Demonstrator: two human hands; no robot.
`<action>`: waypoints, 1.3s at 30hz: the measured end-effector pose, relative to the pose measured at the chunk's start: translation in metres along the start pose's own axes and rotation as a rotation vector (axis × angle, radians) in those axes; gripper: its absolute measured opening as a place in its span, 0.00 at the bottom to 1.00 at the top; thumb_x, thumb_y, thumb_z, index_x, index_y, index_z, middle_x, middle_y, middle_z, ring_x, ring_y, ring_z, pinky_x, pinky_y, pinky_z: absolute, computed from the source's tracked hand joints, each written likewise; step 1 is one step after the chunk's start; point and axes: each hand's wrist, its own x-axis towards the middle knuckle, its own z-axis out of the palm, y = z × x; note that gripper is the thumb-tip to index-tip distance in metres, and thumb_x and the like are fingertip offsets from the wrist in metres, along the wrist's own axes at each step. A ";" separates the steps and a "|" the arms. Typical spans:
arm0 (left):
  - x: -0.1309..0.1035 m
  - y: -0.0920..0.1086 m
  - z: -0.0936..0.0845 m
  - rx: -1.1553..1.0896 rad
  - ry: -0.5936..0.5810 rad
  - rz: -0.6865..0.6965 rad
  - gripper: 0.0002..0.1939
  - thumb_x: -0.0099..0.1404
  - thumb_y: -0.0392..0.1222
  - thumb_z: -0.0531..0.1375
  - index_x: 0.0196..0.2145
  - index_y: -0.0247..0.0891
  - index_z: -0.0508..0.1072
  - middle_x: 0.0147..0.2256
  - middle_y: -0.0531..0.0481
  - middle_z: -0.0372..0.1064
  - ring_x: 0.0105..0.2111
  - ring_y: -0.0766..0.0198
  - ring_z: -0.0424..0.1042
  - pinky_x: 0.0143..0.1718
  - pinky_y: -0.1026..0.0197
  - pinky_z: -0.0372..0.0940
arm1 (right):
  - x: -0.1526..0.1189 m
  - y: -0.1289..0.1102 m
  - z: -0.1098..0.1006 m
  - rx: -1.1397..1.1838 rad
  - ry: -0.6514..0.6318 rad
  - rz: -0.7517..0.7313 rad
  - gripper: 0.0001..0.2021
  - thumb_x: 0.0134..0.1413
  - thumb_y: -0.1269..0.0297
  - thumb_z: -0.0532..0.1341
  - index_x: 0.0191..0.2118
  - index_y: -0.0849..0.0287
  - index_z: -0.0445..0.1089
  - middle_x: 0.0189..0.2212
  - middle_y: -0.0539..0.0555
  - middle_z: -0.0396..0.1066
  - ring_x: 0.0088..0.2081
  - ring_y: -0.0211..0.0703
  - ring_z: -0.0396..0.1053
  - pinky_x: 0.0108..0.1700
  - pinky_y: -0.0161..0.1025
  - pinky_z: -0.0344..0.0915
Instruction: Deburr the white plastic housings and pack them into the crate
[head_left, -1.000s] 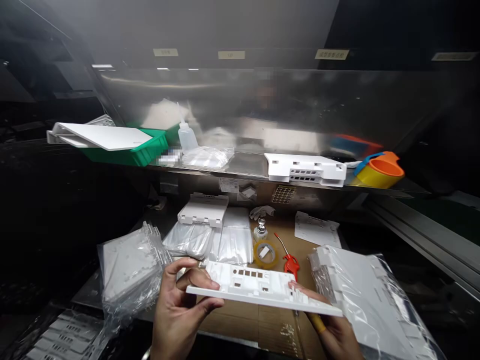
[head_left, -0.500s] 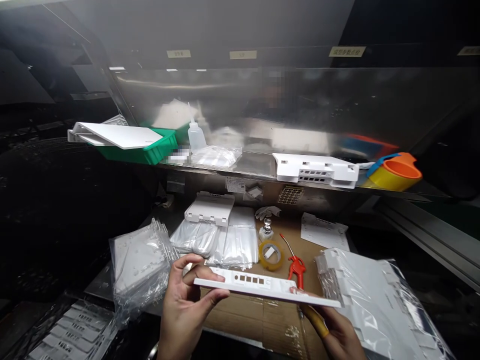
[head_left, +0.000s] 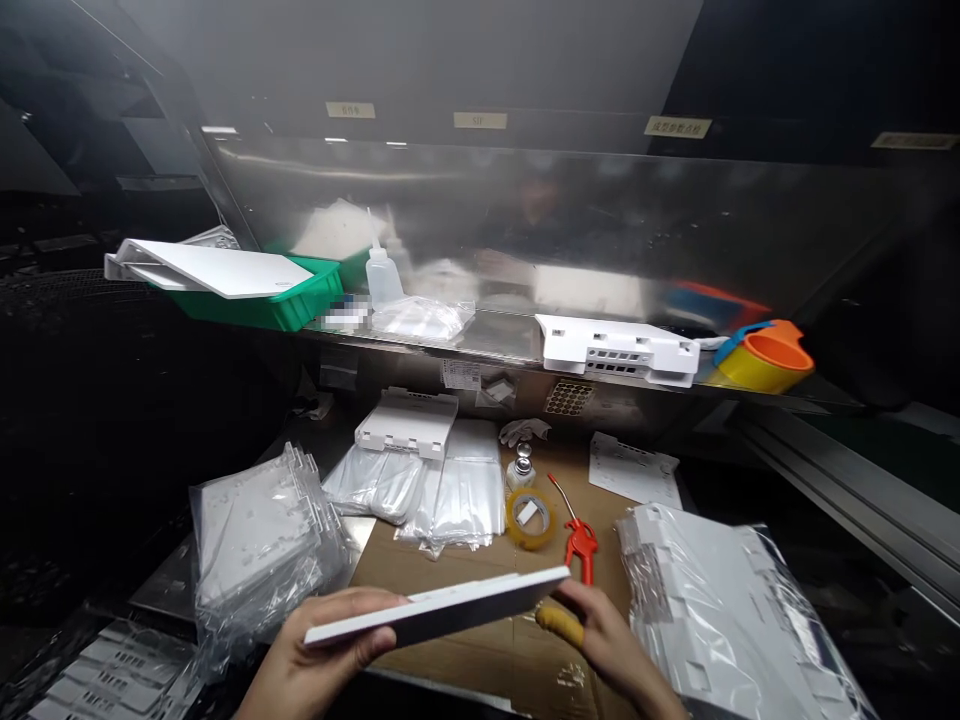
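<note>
Across the cardboard-covered bench (head_left: 427,572), a clear bag (head_left: 646,575) at right sheathes white panels, probably against scuffs. The green bin (head_left: 304,308) on the shelf (head_left: 502,335) has white covers (head_left: 232,270) across its rim, perhaps too wide to sit inside; its contents are hidden. Above the bench, the white panel (head_left: 457,597) tilts, the left hand (head_left: 319,640) gripping one end, the right hand (head_left: 607,635) touching the other, its grip unclear.

Left hand (head_left: 311,645) pinches, thumb below; right hand (head_left: 604,630) angles inward.
</note>
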 end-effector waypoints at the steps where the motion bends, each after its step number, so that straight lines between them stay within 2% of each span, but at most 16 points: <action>1: -0.003 -0.005 -0.002 0.047 0.047 0.003 0.09 0.63 0.49 0.68 0.40 0.49 0.85 0.39 0.47 0.84 0.40 0.51 0.83 0.41 0.60 0.78 | 0.018 0.011 -0.001 -0.043 -0.004 0.003 0.18 0.66 0.51 0.60 0.54 0.54 0.78 0.47 0.57 0.81 0.48 0.53 0.79 0.51 0.48 0.75; 2: -0.007 -0.010 -0.003 0.099 0.092 0.010 0.10 0.63 0.48 0.68 0.42 0.50 0.85 0.40 0.48 0.84 0.40 0.52 0.83 0.41 0.62 0.78 | 0.038 0.023 -0.002 -0.088 0.017 0.010 0.19 0.66 0.51 0.60 0.53 0.54 0.78 0.48 0.58 0.81 0.50 0.54 0.78 0.53 0.50 0.75; 5: -0.013 -0.021 -0.003 0.209 0.253 0.054 0.11 0.62 0.47 0.69 0.44 0.51 0.84 0.41 0.51 0.84 0.40 0.56 0.83 0.43 0.66 0.76 | 0.093 0.067 -0.001 -0.255 0.084 0.038 0.15 0.66 0.53 0.61 0.43 0.58 0.79 0.44 0.58 0.80 0.50 0.53 0.76 0.55 0.53 0.71; 8: -0.016 -0.026 -0.002 0.214 0.396 0.064 0.10 0.62 0.46 0.69 0.43 0.51 0.84 0.40 0.52 0.84 0.40 0.58 0.83 0.43 0.69 0.75 | 0.125 0.104 0.009 -0.404 0.074 0.028 0.12 0.65 0.54 0.63 0.41 0.57 0.76 0.42 0.53 0.77 0.47 0.47 0.74 0.52 0.49 0.71; 11: -0.016 -0.026 0.001 0.192 0.466 0.088 0.08 0.63 0.45 0.69 0.41 0.51 0.84 0.39 0.54 0.84 0.38 0.59 0.83 0.41 0.70 0.76 | 0.132 0.124 0.019 -0.505 0.069 0.015 0.11 0.65 0.55 0.63 0.41 0.58 0.74 0.42 0.53 0.75 0.45 0.45 0.73 0.51 0.49 0.70; 14: -0.015 -0.026 0.006 0.188 0.486 0.131 0.08 0.64 0.41 0.68 0.41 0.51 0.84 0.39 0.55 0.84 0.38 0.62 0.83 0.42 0.69 0.76 | 0.128 0.134 0.023 -0.567 0.108 0.013 0.09 0.64 0.58 0.62 0.42 0.58 0.74 0.47 0.56 0.74 0.50 0.49 0.70 0.56 0.53 0.66; 18: -0.008 -0.026 0.014 0.192 0.491 0.202 0.11 0.64 0.38 0.68 0.44 0.52 0.83 0.41 0.56 0.83 0.40 0.64 0.82 0.45 0.68 0.75 | 0.129 0.135 0.021 -0.562 0.162 0.000 0.09 0.58 0.66 0.58 0.40 0.55 0.76 0.54 0.60 0.74 0.55 0.58 0.68 0.59 0.58 0.61; 21: -0.001 -0.022 0.019 0.183 0.474 0.264 0.13 0.64 0.36 0.69 0.45 0.50 0.82 0.42 0.55 0.83 0.41 0.63 0.82 0.46 0.67 0.76 | 0.135 0.127 0.021 -0.495 0.181 -0.008 0.11 0.50 0.67 0.58 0.39 0.54 0.76 0.47 0.60 0.78 0.52 0.58 0.70 0.58 0.56 0.62; 24: 0.005 -0.016 0.022 0.194 0.463 0.332 0.14 0.64 0.35 0.68 0.46 0.49 0.81 0.42 0.55 0.83 0.41 0.63 0.82 0.46 0.67 0.76 | 0.140 0.108 0.023 -0.383 0.258 0.013 0.13 0.50 0.64 0.58 0.41 0.55 0.75 0.43 0.60 0.78 0.48 0.57 0.72 0.56 0.54 0.65; 27: 0.008 -0.014 0.026 0.232 0.458 0.392 0.15 0.64 0.33 0.68 0.48 0.47 0.80 0.43 0.54 0.82 0.41 0.63 0.82 0.47 0.66 0.75 | 0.130 0.072 0.028 -0.229 0.360 0.035 0.16 0.60 0.58 0.52 0.48 0.56 0.71 0.43 0.60 0.78 0.45 0.54 0.75 0.50 0.50 0.70; 31: 0.009 -0.015 0.032 0.295 0.437 0.415 0.17 0.65 0.31 0.66 0.49 0.47 0.79 0.43 0.54 0.81 0.43 0.63 0.81 0.48 0.64 0.74 | 0.087 -0.015 0.040 -0.053 0.410 0.007 0.20 0.69 0.55 0.47 0.57 0.55 0.66 0.42 0.57 0.77 0.37 0.46 0.76 0.41 0.42 0.74; 32: 0.009 -0.015 0.034 0.308 0.423 0.408 0.17 0.65 0.31 0.66 0.49 0.48 0.78 0.44 0.54 0.81 0.44 0.63 0.80 0.49 0.64 0.74 | 0.074 -0.041 0.045 -0.015 0.389 -0.025 0.19 0.69 0.55 0.50 0.59 0.54 0.66 0.46 0.57 0.77 0.39 0.46 0.77 0.42 0.42 0.74; 34: 0.008 -0.015 0.037 0.335 0.395 0.385 0.18 0.67 0.31 0.65 0.51 0.49 0.77 0.45 0.54 0.80 0.46 0.63 0.80 0.50 0.62 0.73 | 0.051 -0.091 0.059 0.093 0.340 -0.134 0.21 0.67 0.58 0.57 0.63 0.50 0.65 0.57 0.58 0.73 0.54 0.50 0.74 0.53 0.44 0.72; 35: 0.008 -0.014 0.038 0.348 0.377 0.380 0.19 0.68 0.31 0.64 0.52 0.49 0.77 0.46 0.53 0.80 0.47 0.62 0.79 0.51 0.62 0.73 | 0.042 -0.113 0.067 0.127 0.339 -0.206 0.21 0.66 0.60 0.59 0.63 0.48 0.65 0.57 0.56 0.73 0.56 0.49 0.73 0.55 0.42 0.71; 37: 0.007 -0.012 0.040 0.371 0.354 0.383 0.18 0.70 0.33 0.62 0.55 0.49 0.76 0.47 0.51 0.80 0.48 0.61 0.79 0.51 0.61 0.73 | 0.032 -0.144 0.084 0.160 0.327 -0.334 0.18 0.66 0.65 0.60 0.59 0.45 0.69 0.53 0.55 0.75 0.54 0.47 0.74 0.53 0.40 0.72; 39: 0.006 -0.010 0.043 0.391 0.363 0.391 0.18 0.70 0.34 0.60 0.55 0.48 0.76 0.47 0.50 0.80 0.48 0.60 0.79 0.50 0.61 0.73 | 0.030 -0.161 0.096 0.134 0.340 -0.423 0.14 0.66 0.68 0.59 0.54 0.47 0.73 0.47 0.56 0.75 0.47 0.47 0.75 0.47 0.40 0.74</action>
